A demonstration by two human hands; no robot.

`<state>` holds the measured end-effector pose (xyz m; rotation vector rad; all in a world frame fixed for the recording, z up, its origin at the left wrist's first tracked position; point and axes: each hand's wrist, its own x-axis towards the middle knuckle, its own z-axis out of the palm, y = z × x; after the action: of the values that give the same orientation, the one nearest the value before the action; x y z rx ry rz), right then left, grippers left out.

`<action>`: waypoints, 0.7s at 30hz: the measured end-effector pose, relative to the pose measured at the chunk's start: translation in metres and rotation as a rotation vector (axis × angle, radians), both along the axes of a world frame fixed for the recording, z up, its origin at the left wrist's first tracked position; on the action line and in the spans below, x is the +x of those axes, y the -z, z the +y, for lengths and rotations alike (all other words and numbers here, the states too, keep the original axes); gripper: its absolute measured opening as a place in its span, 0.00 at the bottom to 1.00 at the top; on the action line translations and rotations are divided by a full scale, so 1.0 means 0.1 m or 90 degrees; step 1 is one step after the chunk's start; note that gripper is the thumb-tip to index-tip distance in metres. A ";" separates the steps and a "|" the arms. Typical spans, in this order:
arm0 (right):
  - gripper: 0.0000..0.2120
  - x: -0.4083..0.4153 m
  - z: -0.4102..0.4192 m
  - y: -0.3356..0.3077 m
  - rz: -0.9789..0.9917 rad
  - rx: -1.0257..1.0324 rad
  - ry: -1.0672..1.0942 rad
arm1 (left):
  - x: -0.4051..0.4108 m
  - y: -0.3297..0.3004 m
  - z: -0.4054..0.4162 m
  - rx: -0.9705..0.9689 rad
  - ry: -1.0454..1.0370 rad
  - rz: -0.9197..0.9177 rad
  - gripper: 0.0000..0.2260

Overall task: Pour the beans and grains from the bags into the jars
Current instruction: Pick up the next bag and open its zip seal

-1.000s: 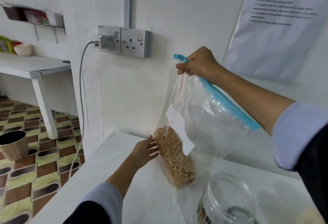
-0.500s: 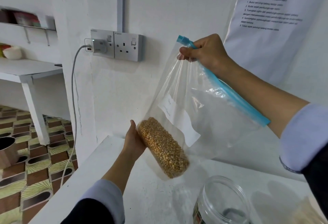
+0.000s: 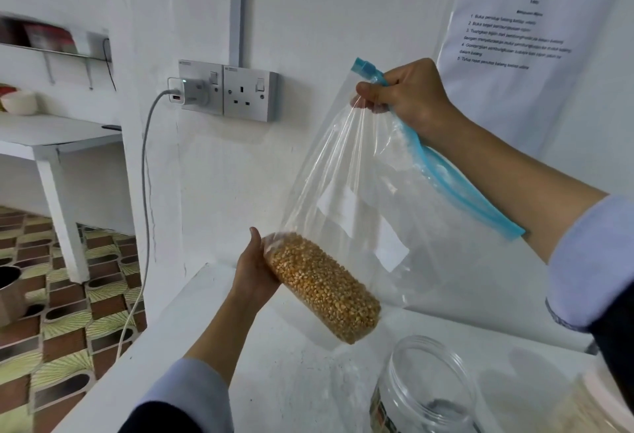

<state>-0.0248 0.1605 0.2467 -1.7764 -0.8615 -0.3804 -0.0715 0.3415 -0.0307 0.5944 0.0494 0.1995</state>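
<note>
Head view: right hand (image 3: 408,99) pinches one clear bag (image 3: 356,192) by its blue zip, left hand (image 3: 254,271) cups its corn-filled bottom above one open jar (image 3: 425,388) at lower right.

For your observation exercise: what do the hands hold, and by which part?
Both hold the clear bag of yellow grains. The right hand grips its top by the blue zip strip; the left hand cups the grain-filled bottom.

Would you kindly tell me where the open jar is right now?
In the head view, the open jar stands on the white table at the bottom right, just below the bag's grain-filled end.
</note>
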 end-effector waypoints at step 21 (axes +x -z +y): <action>0.12 -0.19 -0.95 0.03 0.204 0.187 0.013 | -0.29 -1.46 0.35 0.283 -0.405 -0.023 0.08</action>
<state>-0.0442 0.0651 0.2441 -1.5196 -0.5312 -0.2135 -0.1008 0.3761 0.1157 1.0077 0.1616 0.8533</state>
